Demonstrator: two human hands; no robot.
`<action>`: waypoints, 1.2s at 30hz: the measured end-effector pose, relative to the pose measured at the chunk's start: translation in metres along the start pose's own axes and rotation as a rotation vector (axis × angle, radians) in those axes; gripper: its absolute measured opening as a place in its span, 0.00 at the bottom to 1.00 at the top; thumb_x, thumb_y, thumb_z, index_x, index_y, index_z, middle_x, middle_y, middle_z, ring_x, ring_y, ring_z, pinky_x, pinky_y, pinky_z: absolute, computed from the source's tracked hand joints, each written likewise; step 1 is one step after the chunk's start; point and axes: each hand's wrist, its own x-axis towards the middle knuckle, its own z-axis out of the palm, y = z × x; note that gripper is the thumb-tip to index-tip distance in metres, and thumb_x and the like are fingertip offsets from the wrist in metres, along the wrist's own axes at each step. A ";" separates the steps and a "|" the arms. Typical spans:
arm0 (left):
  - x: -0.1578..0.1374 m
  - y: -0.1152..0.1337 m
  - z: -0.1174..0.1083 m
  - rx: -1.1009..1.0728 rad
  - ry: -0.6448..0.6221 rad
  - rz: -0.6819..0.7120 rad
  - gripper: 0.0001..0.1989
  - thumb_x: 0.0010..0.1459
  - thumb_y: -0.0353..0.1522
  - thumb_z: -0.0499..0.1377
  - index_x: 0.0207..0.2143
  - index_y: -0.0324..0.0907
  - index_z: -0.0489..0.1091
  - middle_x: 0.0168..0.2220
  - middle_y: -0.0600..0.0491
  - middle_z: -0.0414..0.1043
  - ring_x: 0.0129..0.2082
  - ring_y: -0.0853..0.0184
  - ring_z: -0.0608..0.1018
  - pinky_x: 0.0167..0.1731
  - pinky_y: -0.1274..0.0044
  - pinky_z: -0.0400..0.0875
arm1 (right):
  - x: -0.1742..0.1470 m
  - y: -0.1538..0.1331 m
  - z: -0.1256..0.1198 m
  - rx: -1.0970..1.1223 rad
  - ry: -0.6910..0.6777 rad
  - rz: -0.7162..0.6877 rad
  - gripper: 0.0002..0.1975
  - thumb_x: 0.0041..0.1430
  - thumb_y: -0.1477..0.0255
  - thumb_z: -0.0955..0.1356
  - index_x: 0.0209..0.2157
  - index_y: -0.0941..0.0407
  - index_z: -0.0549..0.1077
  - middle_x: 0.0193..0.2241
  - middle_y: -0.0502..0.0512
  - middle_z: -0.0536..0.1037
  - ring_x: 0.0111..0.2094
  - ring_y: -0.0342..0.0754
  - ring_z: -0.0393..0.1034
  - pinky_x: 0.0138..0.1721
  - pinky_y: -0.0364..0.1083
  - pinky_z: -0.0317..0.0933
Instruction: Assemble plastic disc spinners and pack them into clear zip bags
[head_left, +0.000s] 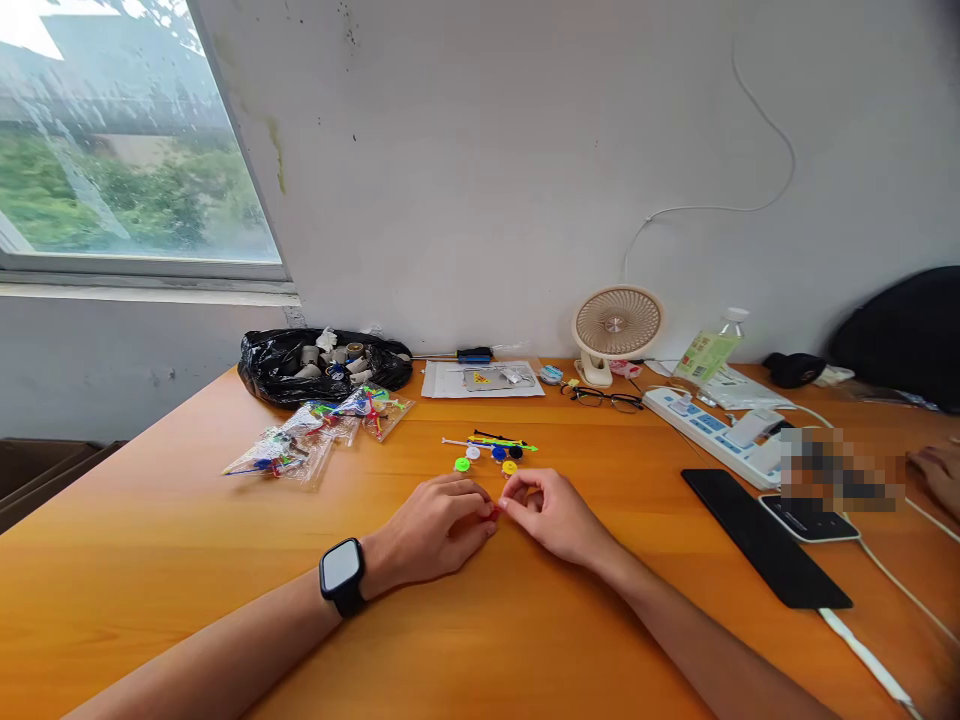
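The red piece (495,512) is very small and sits between the fingertips of both hands, just above the table (420,640). The left hand (442,525) and the right hand (547,512) come together there, each with thumb and finger pinched on this piece; its exact shape is mostly hidden by the fingers. A watch (341,570) is on the left wrist.

Just beyond the fingers lie a green disc (463,465), a yellow disc (509,467), a white disc (473,453), a blue disc (499,454) and a black disc (516,452). Thin sticks (514,445) lie right behind these discs.

Farther to the left are clear bags (281,455) with coloured parts inside, and behind them a black bag (259,370), which is open. Near the wall there are papers (442,380), a fan (617,320) and glasses (600,397). On the right side a power strip (705,428) lies in front of a bottle (709,352). At the far right edge, another person's hand (937,472) is partly visible.
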 end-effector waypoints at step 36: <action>-0.005 -0.044 -0.032 -0.004 0.159 -0.207 0.21 0.75 0.41 0.42 0.57 0.45 0.68 0.55 0.45 0.73 0.56 0.55 0.72 0.57 0.62 0.68 | 0.014 0.015 -0.064 -0.404 0.062 -0.269 0.22 0.76 0.58 0.58 0.32 0.54 0.70 0.26 0.50 0.71 0.28 0.47 0.65 0.33 0.46 0.52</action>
